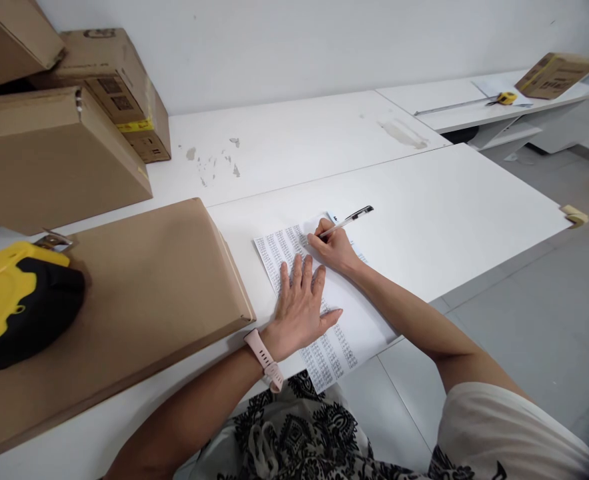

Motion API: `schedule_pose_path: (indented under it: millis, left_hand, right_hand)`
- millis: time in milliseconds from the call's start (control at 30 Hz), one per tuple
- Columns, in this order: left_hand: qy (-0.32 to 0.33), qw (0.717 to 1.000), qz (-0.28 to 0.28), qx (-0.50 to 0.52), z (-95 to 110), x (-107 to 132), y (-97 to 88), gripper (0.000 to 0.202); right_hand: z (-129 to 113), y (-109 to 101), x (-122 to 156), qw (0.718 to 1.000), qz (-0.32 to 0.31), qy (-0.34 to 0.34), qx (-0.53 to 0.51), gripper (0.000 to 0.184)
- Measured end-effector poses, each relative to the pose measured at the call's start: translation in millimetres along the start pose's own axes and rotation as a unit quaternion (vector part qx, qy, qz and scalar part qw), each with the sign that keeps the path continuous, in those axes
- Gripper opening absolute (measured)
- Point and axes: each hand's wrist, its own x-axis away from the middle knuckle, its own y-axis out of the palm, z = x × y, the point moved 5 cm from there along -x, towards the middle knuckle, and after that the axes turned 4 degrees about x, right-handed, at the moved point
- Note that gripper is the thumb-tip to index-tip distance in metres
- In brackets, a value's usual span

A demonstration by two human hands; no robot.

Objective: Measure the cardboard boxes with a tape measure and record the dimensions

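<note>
A sheet of paper with columns of small handwritten or printed marks lies on the white table, its near edge reaching past the table's front. My left hand rests flat on the sheet, fingers spread, with a pink watch strap at the wrist. My right hand grips a pen, its tip low over the upper part of the sheet. Whether the tip touches the paper is hidden by the fingers. Beneath the sheet's far right side, a bluish printed edge peeks out.
A flat cardboard box lies left of the paper, bearing a yellow-and-black tape measure. More boxes are stacked behind it. On the farther table stand a small box and another tape measure. The table's right corner carries a pad.
</note>
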Motion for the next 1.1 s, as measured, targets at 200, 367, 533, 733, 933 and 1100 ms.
schedule_pose_path:
  millis: [200,367,533,733,933,1100]
  left_hand:
    - [0.002,1.0,0.001,-0.001,0.2,-0.2,0.2,0.09]
    - [0.0,1.0,-0.002,-0.002,-0.3,-0.2,0.9,0.09]
    - [-0.001,1.0,-0.005,-0.001,-0.2,-0.3,-0.2,0.09]
    - [0.002,1.0,-0.006,-0.001,0.4,-0.6,-0.5,0.091]
    - [0.0,1.0,-0.005,-0.004,-0.2,-0.5,1.1,0.09]
    - [0.002,1.0,0.001,-0.003,-0.2,-0.5,1.6,0.091]
  right_hand:
    - [0.7,-0.5,-0.7,1.0,0.006,-0.004,-0.004,0.024]
    - [0.6,-0.1,-0.7,1.0,0.002,-0.004,-0.001,0.024]
    - [-0.5,-0.6,-0.7,1.0,0.008,-0.005,0.0,0.024]
    - [-1.3,-0.1,-0.4,1.0,0.002,0.001,-0.007,0.024]
    - [-1.2,-0.2,-0.5,1.0,0.004,-0.002,-0.004,0.023]
    - [-0.8,-0.4,-0.4,1.0,0.006,-0.004,-0.002,0.023]
